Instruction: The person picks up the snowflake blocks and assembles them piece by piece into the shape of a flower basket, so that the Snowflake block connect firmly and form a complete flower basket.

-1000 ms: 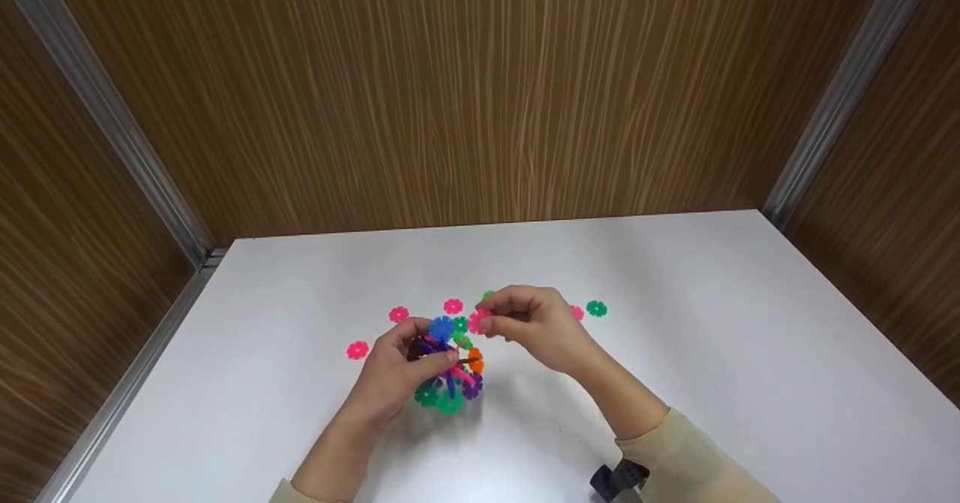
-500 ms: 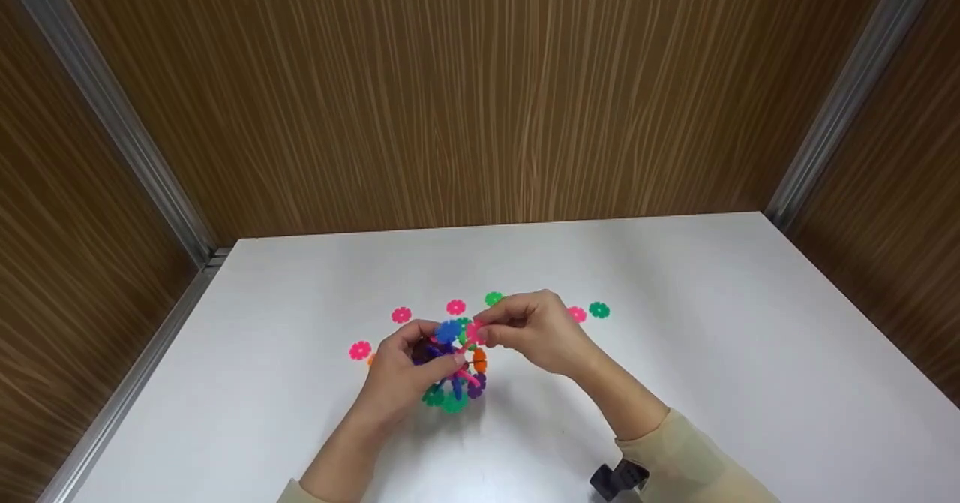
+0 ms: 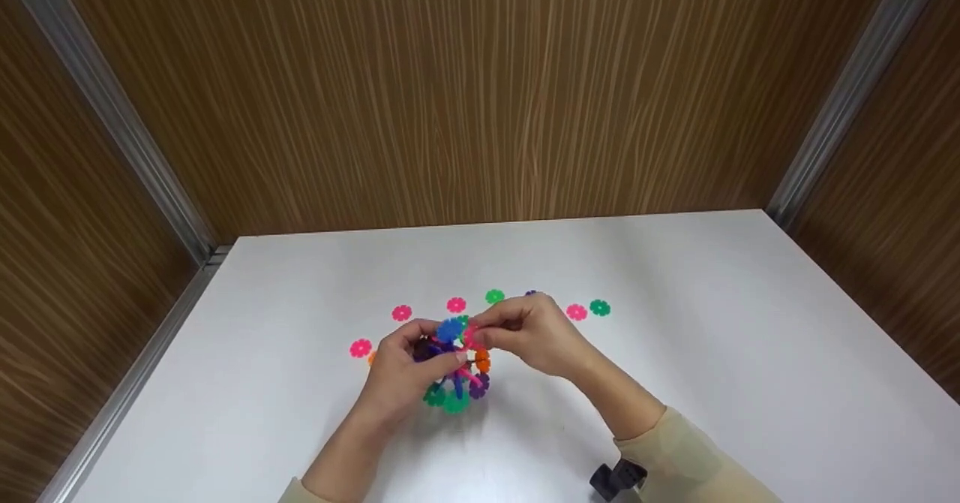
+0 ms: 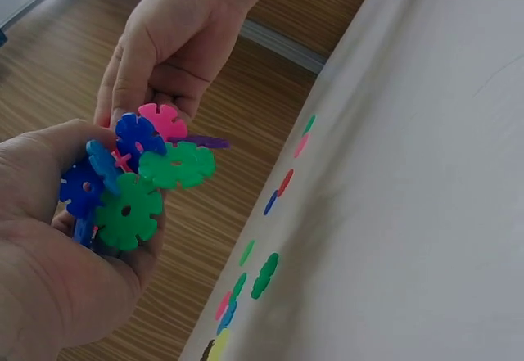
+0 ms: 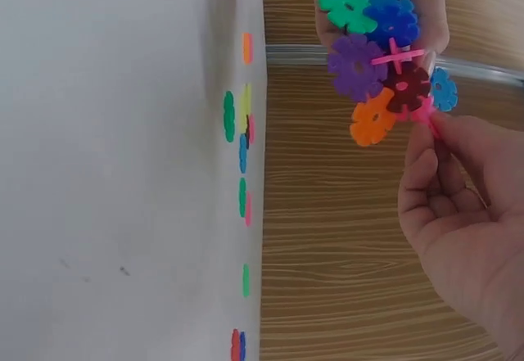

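Note:
My left hand [image 3: 397,375] grips a ball-like cluster of interlocking notched plastic discs [image 3: 456,402], held above the white table. Green discs [image 4: 129,212] and blue ones face the left wrist view. From the right wrist side, a purple disc [image 5: 356,66], a brown disc [image 5: 407,88] and an orange disc [image 5: 372,118] show. Between thumb and index finger, my right hand [image 3: 540,338] pinches a pink notched disc [image 3: 471,336] edge-on at the cluster's upper right side. Its inner edge meets the cluster close by the brown disc. Part of the cluster is hidden behind the left fingers and thumb.
Loose discs lie in an arc beyond the hands: pink discs [image 3: 360,347] at the left, a light green disc [image 3: 495,296] in the middle, a dark green disc [image 3: 600,308] at the right. Wood-grain panels [image 3: 480,97] wall the table [image 3: 712,323]. A small black device [image 3: 617,480] sits by the right sleeve.
My right hand has brought the pink disc slightly left and down against the cluster. The left hand has moved slightly right, still gripping it. A purple disc now shows behind the right hand.

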The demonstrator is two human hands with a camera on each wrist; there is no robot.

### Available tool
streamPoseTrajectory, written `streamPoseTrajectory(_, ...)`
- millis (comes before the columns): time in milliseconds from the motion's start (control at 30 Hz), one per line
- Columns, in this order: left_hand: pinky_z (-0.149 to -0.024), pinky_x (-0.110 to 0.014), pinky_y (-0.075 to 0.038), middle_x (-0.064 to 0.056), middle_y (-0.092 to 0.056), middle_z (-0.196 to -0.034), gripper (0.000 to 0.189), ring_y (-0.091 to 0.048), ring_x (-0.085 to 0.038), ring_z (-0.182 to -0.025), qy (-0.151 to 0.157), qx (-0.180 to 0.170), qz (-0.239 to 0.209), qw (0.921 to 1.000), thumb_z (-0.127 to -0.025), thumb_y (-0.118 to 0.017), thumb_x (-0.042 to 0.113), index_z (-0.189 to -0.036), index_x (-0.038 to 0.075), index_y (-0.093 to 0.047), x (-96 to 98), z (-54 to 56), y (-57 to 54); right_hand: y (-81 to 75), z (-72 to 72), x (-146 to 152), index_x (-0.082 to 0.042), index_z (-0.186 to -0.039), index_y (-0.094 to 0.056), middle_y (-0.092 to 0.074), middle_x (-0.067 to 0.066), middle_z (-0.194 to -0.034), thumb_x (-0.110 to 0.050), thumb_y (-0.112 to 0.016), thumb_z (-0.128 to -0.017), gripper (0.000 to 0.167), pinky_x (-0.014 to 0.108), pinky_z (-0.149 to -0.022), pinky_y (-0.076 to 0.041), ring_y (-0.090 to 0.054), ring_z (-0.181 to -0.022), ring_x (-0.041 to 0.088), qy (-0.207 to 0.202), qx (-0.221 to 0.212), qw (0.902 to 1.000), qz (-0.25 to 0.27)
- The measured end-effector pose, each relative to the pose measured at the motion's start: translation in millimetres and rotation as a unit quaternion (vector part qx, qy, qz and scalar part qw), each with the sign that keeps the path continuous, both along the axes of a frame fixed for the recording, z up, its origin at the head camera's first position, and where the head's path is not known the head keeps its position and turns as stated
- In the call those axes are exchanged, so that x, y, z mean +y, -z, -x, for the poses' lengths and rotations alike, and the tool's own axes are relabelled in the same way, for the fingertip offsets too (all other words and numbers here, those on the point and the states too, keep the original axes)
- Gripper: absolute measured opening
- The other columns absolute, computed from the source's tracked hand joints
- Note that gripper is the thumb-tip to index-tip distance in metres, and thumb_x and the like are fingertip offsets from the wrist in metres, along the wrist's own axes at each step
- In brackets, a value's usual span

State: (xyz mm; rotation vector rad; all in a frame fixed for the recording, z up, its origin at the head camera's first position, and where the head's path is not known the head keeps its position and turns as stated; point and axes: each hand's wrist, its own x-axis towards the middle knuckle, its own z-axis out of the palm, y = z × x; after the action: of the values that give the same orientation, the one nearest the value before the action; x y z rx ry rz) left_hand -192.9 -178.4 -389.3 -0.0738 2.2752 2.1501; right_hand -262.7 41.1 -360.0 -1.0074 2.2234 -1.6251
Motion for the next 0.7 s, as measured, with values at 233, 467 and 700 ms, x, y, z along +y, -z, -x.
streamPoseTrajectory(233, -0.102, -0.042, -0.056, -0.012, -0.062, -0.133, 0.052, -0.056, -0.029, -0.127, 0.049, -0.023, -0.001, 0.9985, -0.089, -0.087, 0.031, -0.133, 0.010, -0.066, -5.3, 1.3, -4.6, 3.7, 6.7, 0.0, -0.004, -0.113, -0.078, -0.078, 0.007, -0.097, -0.009, -0.079, -0.096, 0.018, 0.033, -0.087, -0.062, -0.077, -0.093, 0.025, -0.003, -0.011, 0.9999, 0.011)
streamPoseTrajectory(467, -0.111, -0.051, -0.049, -0.011, -0.062, -0.137, 0.058, -0.053, -0.032, -0.132, 0.002, -0.051, 0.011, 0.9986, -0.087, -0.090, 0.031, -0.138, 0.013, -0.068, -9.1, 4.1, -6.8, 7.8, 17.0, -3.6, -0.001, -0.117, -0.077, -0.078, 0.011, -0.104, -0.014, -0.074, -0.101, 0.020, 0.033, -0.089, -0.061, -0.073, -0.099, 0.034, -0.016, -0.024, 0.9991, 0.030)
streamPoseTrajectory(700, -0.111, -0.045, -0.051, -0.012, -0.060, -0.141, 0.055, -0.056, -0.030, -0.131, -0.087, -0.044, -0.031, 0.9948, -0.091, -0.087, 0.026, -0.140, 0.013, -0.065, -32.2, 4.9, -19.4, 39.1, 33.6, -13.4, -0.009, -0.122, -0.077, -0.075, 0.014, -0.115, -0.016, -0.072, -0.102, 0.021, 0.046, -0.096, -0.058, -0.070, -0.105, 0.024, 0.002, -0.059, 0.9979, -0.026)
